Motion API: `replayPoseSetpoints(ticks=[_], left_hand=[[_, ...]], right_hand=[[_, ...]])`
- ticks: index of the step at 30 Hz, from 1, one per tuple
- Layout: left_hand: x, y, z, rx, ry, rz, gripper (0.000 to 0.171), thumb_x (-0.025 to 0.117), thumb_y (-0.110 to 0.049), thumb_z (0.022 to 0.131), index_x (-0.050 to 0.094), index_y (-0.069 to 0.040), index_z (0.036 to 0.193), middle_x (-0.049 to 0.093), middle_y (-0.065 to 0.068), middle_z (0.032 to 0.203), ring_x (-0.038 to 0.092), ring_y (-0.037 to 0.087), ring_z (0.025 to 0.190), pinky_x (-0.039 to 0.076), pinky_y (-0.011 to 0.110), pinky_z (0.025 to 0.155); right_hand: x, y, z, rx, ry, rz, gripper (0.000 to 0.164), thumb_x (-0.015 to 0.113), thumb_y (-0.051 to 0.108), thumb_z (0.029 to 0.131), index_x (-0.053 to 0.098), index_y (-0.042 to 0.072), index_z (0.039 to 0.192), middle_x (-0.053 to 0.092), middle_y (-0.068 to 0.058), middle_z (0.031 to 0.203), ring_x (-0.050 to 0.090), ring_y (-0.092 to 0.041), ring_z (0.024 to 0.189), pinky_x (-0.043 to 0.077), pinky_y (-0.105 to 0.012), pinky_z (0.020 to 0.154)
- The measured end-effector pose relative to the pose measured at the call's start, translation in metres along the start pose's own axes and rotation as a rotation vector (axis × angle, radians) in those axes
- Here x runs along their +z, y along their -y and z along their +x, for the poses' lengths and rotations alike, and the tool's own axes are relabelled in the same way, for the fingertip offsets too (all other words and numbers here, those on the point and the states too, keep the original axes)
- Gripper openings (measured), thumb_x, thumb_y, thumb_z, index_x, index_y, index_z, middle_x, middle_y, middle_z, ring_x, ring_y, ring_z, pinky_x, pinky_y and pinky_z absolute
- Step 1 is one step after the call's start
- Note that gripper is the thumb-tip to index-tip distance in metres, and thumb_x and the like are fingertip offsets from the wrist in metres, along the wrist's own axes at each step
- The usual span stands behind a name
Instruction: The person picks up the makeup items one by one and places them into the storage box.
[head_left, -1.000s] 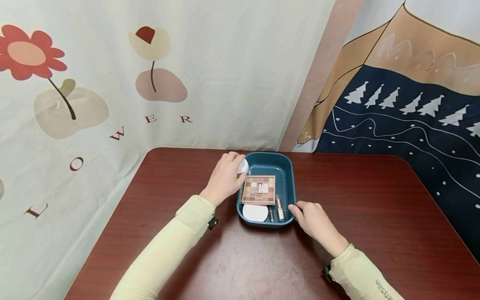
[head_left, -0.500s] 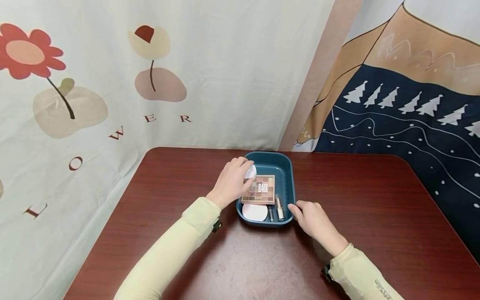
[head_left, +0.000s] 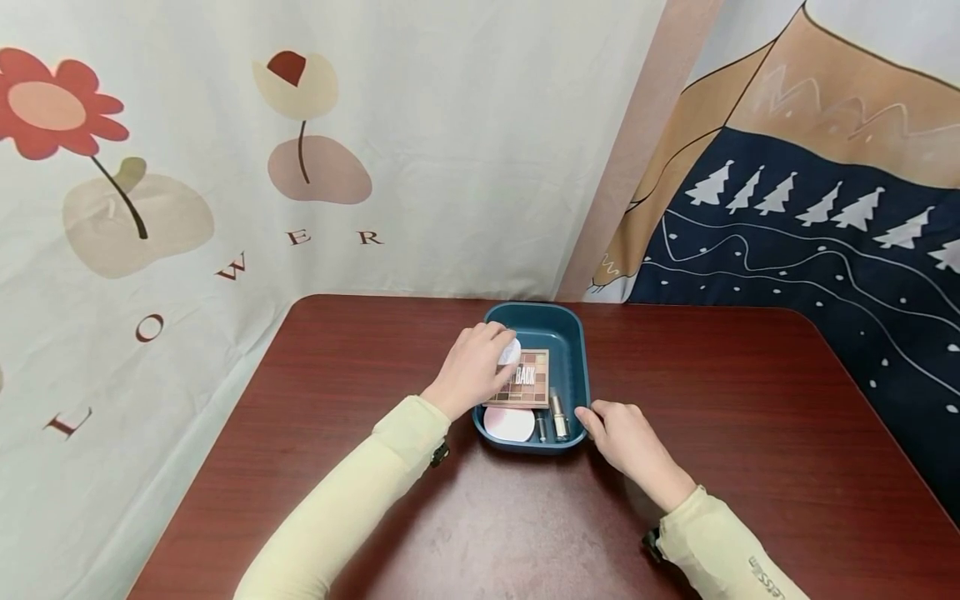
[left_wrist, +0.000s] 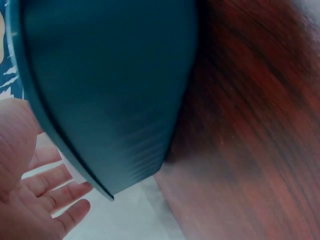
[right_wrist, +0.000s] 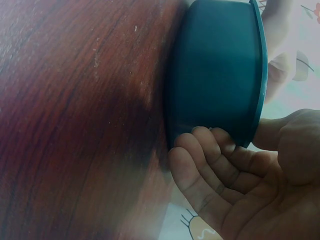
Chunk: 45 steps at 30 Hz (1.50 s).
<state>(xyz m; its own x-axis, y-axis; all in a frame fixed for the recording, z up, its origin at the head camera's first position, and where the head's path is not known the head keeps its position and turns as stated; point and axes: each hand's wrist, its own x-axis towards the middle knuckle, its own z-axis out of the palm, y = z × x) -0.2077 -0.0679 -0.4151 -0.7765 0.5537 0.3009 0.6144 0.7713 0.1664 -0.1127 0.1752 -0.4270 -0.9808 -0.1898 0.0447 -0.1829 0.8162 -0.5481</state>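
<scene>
A dark teal bin (head_left: 582, 350) stands at the far side of the table. My left hand (head_left: 467, 371) holds a small white round item (head_left: 511, 352) between thumb and fingers, over the bin's left part; the hand covers most of it. Below that lies an eyeshadow palette (head_left: 534, 379) lettered "BACK", partly hidden by the hand. A white oval case (head_left: 510, 424), a lipstick (head_left: 558, 417) and a short dark tube (head_left: 542, 428) lie at the near end. My right hand (head_left: 630, 437) grips the bin's near right side, thumb at the rim and fingers (right_wrist: 185, 162) against the outer wall.
The reddish-brown wooden table (head_left: 750, 433) extends to both sides and in front of the bin. Behind it hang a pale flower-print curtain (head_left: 465, 167) and a navy cloth (head_left: 810, 275) printed with white trees.
My left hand has moved right and slightly nearer, carrying the white round item from the bin's left edge to over the palette. The right hand has stayed on the bin.
</scene>
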Motion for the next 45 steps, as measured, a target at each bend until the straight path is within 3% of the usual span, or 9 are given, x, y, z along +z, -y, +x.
replayPoseSetpoints(ticks=[12,36,45], left_hand=[[0.007,-0.001,-0.002,0.01,0.052,0.052,0.042,0.076,-0.028,0.095,0.067,-0.006,0.13,0.067,0.008,0.126,0.062,0.026,0.114,0.039,0.047,0.094],[0.01,0.001,-0.008,-0.016,0.086,0.052,0.037,0.075,-0.027,0.094,0.068,-0.008,0.125,0.068,0.007,0.125,0.063,0.025,0.111,0.04,0.048,0.092],[0.008,0.002,-0.012,-0.039,0.097,0.017,0.039,0.074,-0.026,0.095,0.067,-0.006,0.128,0.066,0.009,0.13,0.061,0.027,0.119,0.04,0.048,0.093]], right_hand=[[0.001,-0.002,0.0,0.002,-0.002,0.002,0.039,0.059,0.016,0.105,0.049,0.011,0.068,0.043,0.001,0.058,0.042,-0.012,0.054,0.039,-0.029,0.057],[0.002,0.001,-0.001,0.005,0.008,0.014,0.039,0.06,0.016,0.105,0.049,0.012,0.068,0.043,0.001,0.058,0.042,-0.012,0.053,0.038,-0.028,0.056],[0.004,0.002,0.0,-0.002,0.014,0.014,0.04,0.059,0.017,0.106,0.047,0.012,0.067,0.041,0.001,0.057,0.04,-0.012,0.053,0.037,-0.028,0.056]])
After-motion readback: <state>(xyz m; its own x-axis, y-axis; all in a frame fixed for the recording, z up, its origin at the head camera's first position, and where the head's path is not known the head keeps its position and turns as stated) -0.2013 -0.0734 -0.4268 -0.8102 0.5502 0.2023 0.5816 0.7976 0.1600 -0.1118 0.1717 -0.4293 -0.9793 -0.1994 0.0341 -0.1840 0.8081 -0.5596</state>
